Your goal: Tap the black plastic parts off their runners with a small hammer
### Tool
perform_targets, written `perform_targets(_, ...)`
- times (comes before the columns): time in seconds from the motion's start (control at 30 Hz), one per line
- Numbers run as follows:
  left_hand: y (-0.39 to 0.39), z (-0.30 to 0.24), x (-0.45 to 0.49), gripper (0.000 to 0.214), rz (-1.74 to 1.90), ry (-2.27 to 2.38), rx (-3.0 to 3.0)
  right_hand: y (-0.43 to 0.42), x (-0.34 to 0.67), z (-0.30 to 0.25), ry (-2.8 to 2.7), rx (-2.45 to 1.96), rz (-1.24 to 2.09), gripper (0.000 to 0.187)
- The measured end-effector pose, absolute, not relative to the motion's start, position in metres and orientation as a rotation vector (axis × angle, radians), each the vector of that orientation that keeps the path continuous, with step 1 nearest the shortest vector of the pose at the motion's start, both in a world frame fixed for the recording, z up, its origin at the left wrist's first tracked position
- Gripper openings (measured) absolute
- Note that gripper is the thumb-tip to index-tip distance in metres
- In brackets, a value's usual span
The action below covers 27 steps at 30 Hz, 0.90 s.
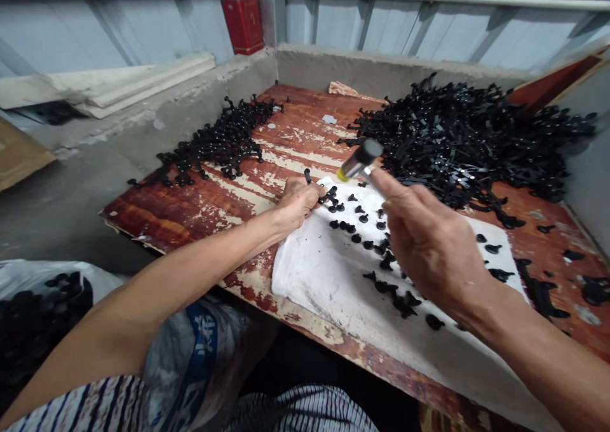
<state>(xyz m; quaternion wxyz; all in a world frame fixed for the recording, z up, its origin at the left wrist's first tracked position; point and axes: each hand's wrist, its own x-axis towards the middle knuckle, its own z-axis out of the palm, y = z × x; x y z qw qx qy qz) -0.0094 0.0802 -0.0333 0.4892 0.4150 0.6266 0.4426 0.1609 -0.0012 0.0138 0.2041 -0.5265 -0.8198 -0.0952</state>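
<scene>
My right hand (429,248) is wrapped round the handle of a small mallet (358,160), which has a metal body, a dark face and a yellow face. The mallet's head hangs in the air over the far part of a white cloth (314,273). At the cloth's left edge, my left hand (300,203) is closed on a small black part (328,194) with round knobbed ends; the fingers partly cover it. On the cloth lie several small black suction-cup-like pieces (356,237), some in a rough row.
A large heap of black strip-like parts (457,133) covers the right rear of the worn red-brown board (248,241). Another pile of black knobbed parts (223,136) lies at left. A plastic bag (105,273) with black pieces stands lower left. A concrete ledge (324,63) borders the back.
</scene>
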Motion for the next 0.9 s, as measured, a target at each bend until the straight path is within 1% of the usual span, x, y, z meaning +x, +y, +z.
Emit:
perform_targets(0.1,0.077,-0.028,-0.008,0.015,1.060,1.484,1.011,-0.002,0.159,0.012,-2.226,-1.501,-0.337,0.052)
perform_targets(0.23,0.076,-0.027,-0.007,0.016,1.065,1.589,1.012,0.002,0.157,0.006,-2.544,-1.617,-0.277,0.058)
perform_targets(0.33,0.078,-0.030,-0.008,0.018,1.077,1.546,1.010,0.001,0.158,0.012,-2.354,-1.510,-0.233,0.052)
perform_targets(0.43,0.079,-0.034,-0.009,0.018,1.072,1.477,1.024,-0.001,0.159,0.018,-2.155,-1.490,-0.296,0.051)
perform_targets(0.5,0.080,-0.035,-0.010,0.017,1.066,1.499,1.044,0.000,0.158,0.015,-2.260,-1.587,-0.318,0.053)
perform_targets(0.57,0.082,-0.036,-0.011,0.015,1.052,1.540,1.070,0.004,0.159,0.009,-2.445,-1.660,-0.276,0.056)
perform_targets(0.63,0.083,-0.036,-0.011,0.014,1.030,1.571,1.079,0.007,0.160,0.005,-2.499,-1.667,-0.227,0.056)
perform_targets(0.83,0.082,-0.035,-0.011,0.015,1.063,1.523,1.105,0.003,0.166,0.014,-2.132,-1.444,-0.209,0.051)
perform_targets(0.9,0.082,-0.035,-0.011,0.016,1.066,1.536,1.082,0.002,0.163,0.013,-2.155,-1.483,-0.213,0.052)
